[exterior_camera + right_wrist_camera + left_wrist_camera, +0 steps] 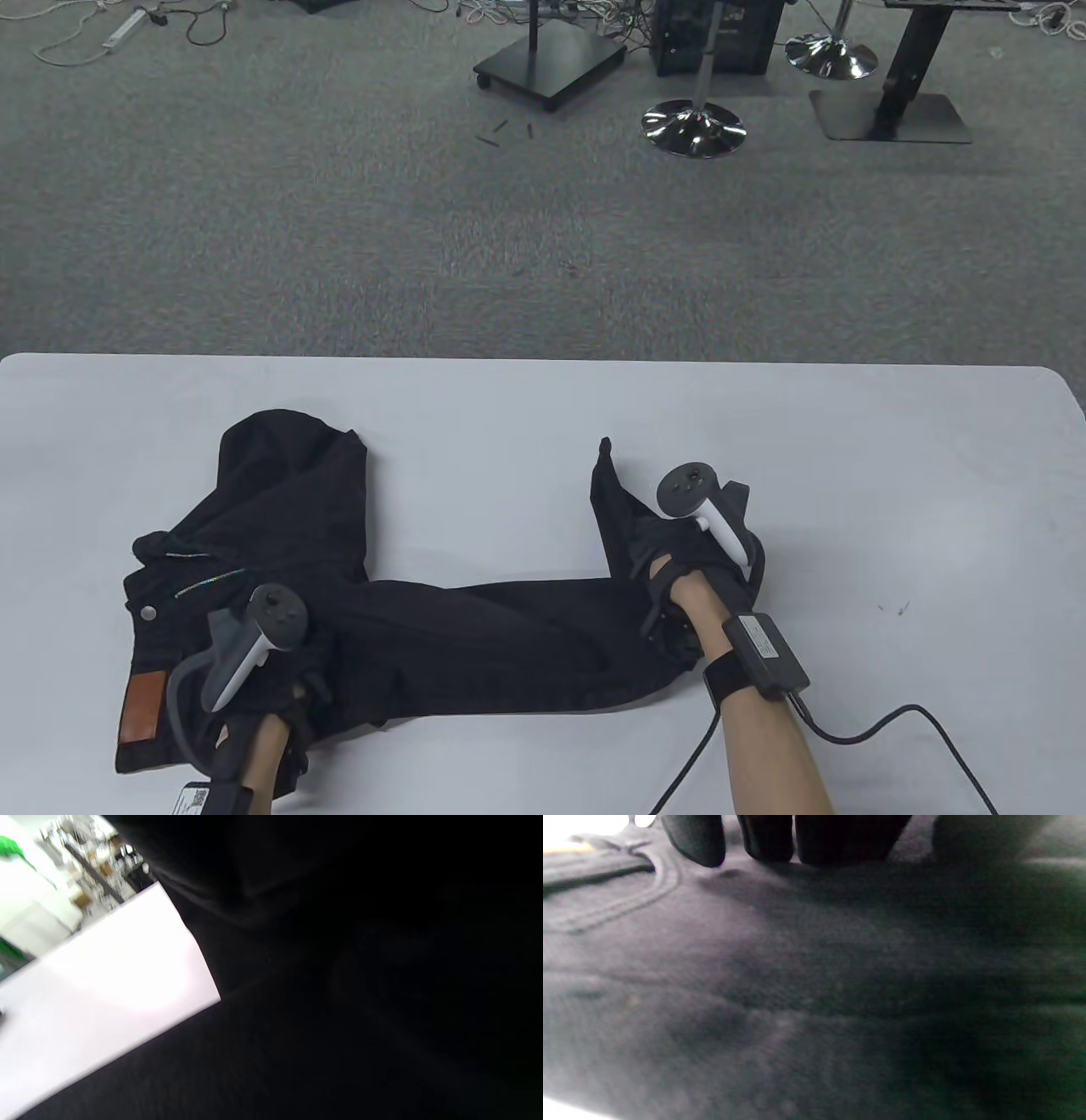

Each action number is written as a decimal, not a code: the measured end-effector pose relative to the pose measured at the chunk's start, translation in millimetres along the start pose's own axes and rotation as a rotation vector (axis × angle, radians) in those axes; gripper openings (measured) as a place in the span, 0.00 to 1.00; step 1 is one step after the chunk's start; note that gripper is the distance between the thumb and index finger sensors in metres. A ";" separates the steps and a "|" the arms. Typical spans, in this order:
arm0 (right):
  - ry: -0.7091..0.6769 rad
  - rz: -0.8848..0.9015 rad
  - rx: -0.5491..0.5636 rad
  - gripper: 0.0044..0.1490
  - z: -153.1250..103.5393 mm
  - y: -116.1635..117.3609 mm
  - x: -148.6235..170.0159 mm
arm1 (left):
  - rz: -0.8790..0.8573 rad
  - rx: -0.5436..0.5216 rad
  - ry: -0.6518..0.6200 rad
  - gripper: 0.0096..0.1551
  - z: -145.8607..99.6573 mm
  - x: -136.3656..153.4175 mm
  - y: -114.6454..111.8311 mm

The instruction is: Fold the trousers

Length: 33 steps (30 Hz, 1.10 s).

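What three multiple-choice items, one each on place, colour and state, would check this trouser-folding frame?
1. Where does the left hand rest?
A. near the waistband end of the black trousers
B. on bare table
C. on the far leg's cuff

2. What colour is the patch at the waistband?
A. green
B. brown
C. white

3. How do the trousers lie?
A. folded into a neat square
C. hanging off the table edge
B. spread out, one leg bent toward the far side, the other running right with its end turned up at the right hand

Answers:
1 A: the table view shows the hand beside the waistband button, and the left wrist view shows fingertips on dark cloth.
2 B: the rectangular patch reads brown against the black.
3 B: both legs are laid apart on the white table, not stacked.
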State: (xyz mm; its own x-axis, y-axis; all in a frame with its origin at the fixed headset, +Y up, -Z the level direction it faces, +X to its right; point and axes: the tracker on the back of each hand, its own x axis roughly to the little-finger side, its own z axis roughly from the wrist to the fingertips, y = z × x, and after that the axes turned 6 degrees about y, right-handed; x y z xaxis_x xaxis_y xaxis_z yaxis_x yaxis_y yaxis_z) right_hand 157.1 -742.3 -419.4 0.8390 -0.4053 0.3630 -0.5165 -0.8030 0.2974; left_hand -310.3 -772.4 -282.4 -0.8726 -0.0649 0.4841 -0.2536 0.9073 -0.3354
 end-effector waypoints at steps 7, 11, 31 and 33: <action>-0.197 0.491 0.206 0.26 -34.4 -67.5 25.8 | -0.068 0.018 0.056 0.44 12.4 19.4 2.0; -0.335 0.817 0.354 0.26 -68.9 -102.5 55.2 | -0.114 0.030 0.072 0.44 14.2 27.1 4.1; -0.008 0.041 0.179 0.34 -49.6 -63.3 79.0 | -0.102 0.025 0.068 0.44 12.7 26.2 4.1; 0.050 -0.065 0.064 0.38 -29.8 -41.4 71.4 | -0.110 0.024 0.063 0.44 12.5 27.6 3.9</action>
State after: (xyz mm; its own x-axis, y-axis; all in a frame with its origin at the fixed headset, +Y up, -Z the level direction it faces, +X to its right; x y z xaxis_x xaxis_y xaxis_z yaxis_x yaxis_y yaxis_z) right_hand 233.3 -724.9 -379.5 0.8601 -0.3306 0.3886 -0.4480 -0.8538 0.2652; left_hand -340.6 -775.9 -280.4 -0.8115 -0.1366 0.5682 -0.3565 0.8861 -0.2961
